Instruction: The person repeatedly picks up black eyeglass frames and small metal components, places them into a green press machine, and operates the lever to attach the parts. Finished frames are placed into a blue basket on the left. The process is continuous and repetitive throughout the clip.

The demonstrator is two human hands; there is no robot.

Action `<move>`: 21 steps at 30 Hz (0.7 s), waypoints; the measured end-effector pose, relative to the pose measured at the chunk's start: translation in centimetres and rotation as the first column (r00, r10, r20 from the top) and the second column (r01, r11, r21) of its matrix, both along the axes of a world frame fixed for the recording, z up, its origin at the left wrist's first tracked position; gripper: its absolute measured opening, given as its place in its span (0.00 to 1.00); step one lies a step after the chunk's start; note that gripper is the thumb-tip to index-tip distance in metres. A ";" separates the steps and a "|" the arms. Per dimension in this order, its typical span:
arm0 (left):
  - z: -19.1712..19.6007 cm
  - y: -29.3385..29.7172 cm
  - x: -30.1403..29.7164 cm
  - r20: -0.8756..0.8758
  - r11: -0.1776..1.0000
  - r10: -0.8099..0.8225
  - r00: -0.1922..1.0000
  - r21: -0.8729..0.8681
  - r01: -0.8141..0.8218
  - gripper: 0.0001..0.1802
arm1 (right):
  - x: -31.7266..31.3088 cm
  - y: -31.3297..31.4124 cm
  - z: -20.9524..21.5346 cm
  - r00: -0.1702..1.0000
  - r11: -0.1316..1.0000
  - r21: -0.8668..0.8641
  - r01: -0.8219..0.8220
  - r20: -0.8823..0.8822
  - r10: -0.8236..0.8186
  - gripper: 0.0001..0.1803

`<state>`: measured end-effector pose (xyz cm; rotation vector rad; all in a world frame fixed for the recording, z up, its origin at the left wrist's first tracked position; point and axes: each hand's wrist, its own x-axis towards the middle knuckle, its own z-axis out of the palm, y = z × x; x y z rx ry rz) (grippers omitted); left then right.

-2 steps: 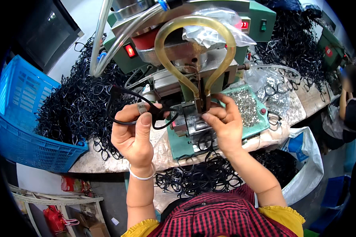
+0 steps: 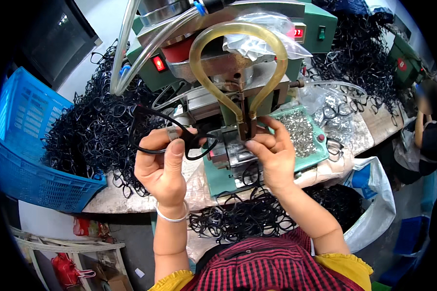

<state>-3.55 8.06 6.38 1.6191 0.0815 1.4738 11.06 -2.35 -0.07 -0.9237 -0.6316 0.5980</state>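
Note:
A black eyeglass frame is gripped between the thumb and fingers of my left hand, held to the left of the machine's press head. My right hand reaches in from the right. Its thumb and fingertips close together right beside the lower end of the metal press head. Anything between those fingertips is too small or hidden to make out. Under the head sits a metal fixture block on a green base. A looped yellowish hose runs into the head.
Small metal parts fill a green tray right of the fixture. Heaps of black eyeglass frames lie at left, far right and before me. A blue crate stands left; a white sack is right. Another person works at far right.

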 end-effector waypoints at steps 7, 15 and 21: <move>-2.1 -2.2 -1.8 -0.319 0.852 0.125 0.940 0.520 0.063 0.07 | 1.5 -3.2 2.3 0.879 0.952 -0.305 0.028 0.460 0.121 0.27; -4.5 -2.8 0.7 -0.420 0.741 0.134 0.898 0.644 0.191 0.12 | 11.3 -6.3 -7.9 0.254 0.600 -0.192 0.777 0.967 -0.019 0.13; -4.6 -3.0 0.6 -0.420 0.774 0.154 0.894 0.614 0.155 0.10 | 11.2 -5.2 -7.4 0.215 0.646 -0.078 0.760 0.967 -0.136 0.06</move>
